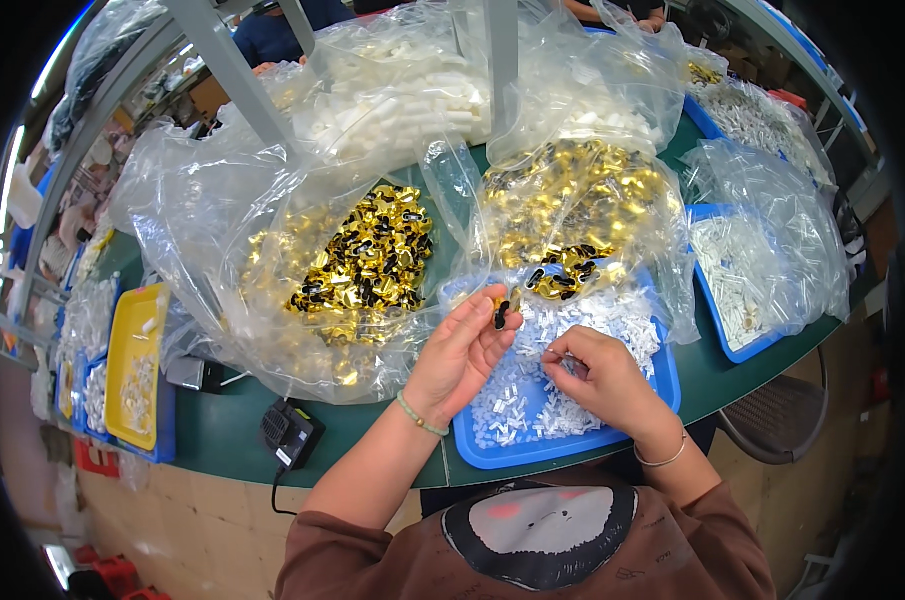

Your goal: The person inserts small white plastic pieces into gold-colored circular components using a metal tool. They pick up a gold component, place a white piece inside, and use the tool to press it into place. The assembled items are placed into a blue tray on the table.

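Note:
My left hand (463, 352), palm turned up, pinches a small gold-and-black part (503, 314) between thumb and fingers. Close by on the right, my right hand (603, 375) has its thumb and index finger together over a blue tray (533, 455); anything between those fingertips is too small to make out. Many small white and clear plastic pieces (563, 400) lie loose in that tray. Just beyond it, an opened clear bag (573, 195) spills gold-and-black parts toward my hands. To the left, another open bag holds a heap of similar parts (373, 255).
Large bags of white cylindrical pieces (403, 110) stand at the back behind grey metal posts (228, 70). A yellow tray (138, 370) is at the left, near a black power adapter (291, 432). Another blue tray (738, 300) lies right on the green table (373, 440). People sit across.

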Demonstrator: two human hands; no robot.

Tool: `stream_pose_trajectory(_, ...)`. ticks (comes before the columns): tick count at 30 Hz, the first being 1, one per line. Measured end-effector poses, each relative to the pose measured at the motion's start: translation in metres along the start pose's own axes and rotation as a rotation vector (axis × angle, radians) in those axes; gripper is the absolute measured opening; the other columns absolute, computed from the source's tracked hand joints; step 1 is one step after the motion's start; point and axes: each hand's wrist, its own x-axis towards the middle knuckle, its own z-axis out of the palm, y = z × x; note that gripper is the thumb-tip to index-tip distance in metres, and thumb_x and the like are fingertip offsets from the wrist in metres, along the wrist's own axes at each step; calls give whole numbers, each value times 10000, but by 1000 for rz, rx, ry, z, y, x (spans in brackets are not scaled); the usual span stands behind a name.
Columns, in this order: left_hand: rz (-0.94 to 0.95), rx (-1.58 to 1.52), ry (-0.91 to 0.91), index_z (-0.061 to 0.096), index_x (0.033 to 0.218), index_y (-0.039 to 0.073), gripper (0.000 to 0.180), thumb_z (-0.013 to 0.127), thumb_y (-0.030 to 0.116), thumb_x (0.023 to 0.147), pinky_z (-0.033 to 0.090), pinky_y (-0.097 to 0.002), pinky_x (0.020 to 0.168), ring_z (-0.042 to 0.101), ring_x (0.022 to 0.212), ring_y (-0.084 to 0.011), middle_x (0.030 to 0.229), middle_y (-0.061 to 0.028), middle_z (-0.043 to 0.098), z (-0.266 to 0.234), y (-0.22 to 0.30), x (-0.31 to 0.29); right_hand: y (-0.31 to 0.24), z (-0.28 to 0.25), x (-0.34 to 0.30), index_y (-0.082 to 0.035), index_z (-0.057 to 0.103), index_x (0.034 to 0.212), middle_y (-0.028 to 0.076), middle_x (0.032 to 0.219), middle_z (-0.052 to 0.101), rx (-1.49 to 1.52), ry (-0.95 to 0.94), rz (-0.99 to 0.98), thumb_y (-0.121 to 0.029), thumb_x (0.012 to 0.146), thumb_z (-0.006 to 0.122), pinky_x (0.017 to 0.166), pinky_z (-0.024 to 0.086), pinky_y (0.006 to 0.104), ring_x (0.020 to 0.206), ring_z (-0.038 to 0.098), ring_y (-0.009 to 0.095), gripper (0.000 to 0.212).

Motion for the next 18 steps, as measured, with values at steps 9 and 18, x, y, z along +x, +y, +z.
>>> stream_pose_trajectory(9,119,-534,-112,503,1309,-12,380,551,183,986,538,-283,934,600,1159,-190,1241,-122,606,23,40,-3,4,1,1,-30,641,890,100,822,642,-10,51,5,-63,815,695,597,494,316,667,617,237,98)
stream_pose_trajectory(18,510,1571,-143,631,1142,27,274,630,61,870,515,-355,863,588,1100,-270,1124,-123,648,25,19,-18,3,4,4,-26,658,900,100,824,639,-50,127,40,-51,816,694,575,478,306,630,593,215,95)
